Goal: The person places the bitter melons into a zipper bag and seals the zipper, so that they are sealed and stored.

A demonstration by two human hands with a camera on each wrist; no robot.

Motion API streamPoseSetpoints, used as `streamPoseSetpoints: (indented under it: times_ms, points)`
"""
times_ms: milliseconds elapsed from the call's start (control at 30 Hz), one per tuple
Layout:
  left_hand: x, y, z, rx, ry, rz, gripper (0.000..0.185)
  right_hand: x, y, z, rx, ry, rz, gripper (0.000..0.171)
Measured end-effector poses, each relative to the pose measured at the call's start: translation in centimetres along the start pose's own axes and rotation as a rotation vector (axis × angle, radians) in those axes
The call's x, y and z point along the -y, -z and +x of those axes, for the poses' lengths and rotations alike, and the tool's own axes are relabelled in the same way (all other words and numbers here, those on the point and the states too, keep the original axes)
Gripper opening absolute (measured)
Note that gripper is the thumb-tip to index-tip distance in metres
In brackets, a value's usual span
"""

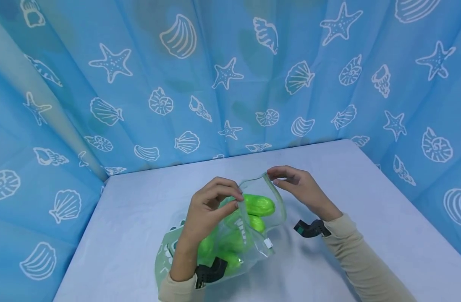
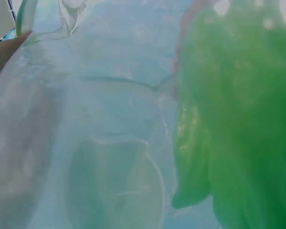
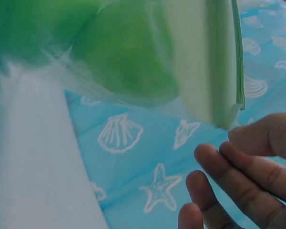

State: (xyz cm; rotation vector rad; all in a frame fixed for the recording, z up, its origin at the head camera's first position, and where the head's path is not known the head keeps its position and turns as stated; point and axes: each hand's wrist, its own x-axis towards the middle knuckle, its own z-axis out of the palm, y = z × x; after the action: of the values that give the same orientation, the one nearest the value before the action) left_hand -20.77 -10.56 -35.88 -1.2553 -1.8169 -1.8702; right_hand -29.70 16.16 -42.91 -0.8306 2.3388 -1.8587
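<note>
- Left hand pinching one lip of the clear zip bag; right hand with fingertips at the far corner of the lip, pinch likely, though right wrist view shows fingers loosely parted just off the seal edge
- Bag resting on the pale table, mouth held apart; green cucumbers already inside; sealing judged not yet done
- Left wrist view: only blurred plastic and green; blue shell curtain clearest from the head

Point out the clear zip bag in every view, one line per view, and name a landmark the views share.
Head: the clear zip bag lies low in the middle, its top edge pinched by the left hand and the right hand.
Left wrist: the bag's film fills the left and middle of the picture.
Right wrist: the bag's green-edged top hangs from the upper right.
Shared landmark: the green things inside the bag.
</note>
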Motion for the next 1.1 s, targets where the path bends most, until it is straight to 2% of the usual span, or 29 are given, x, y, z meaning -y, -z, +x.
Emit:
streamPoseSetpoints:
  times_ms: [133,400,567,700,900,1000,1100]
  points:
    - [0.7,0.0,0.1,-0.016,-0.011,-0.086,0.019,0.9,0.3,-0.3,0.025,0.021,0.094,0.036]
    - [1.8,-0.4,0.3,-0.069,-0.024,-0.219,0.01,3.4,1.1,-0.5,0.056,0.153,0.296,0.036]
    - [1.8,-0.9,0.8,-0.046,-0.069,-0.454,0.01,5.5,2.0,-1.2,0.05,0.211,0.29,0.033]
    - [1.5,-1.3,1.6,-0.022,-0.143,-0.651,0.012,7.4,2.2,-1.5,0.025,0.258,0.293,0.032]
    - [1.0,-2.2,2.8,0.103,-0.279,-0.964,0.019,9.8,2.3,-2.3,-0.011,0.323,0.301,0.03]
    - [0.7,-2.3,2.8,0.132,-0.293,-1.064,0.019,10.5,2.0,-2.9,0.006,0.333,0.308,0.029]
    - [1.0,-2.2,2.7,0.132,-0.274,-1.099,0.018,11.0,1.8,-3.5,0.029,0.382,0.3,0.03]
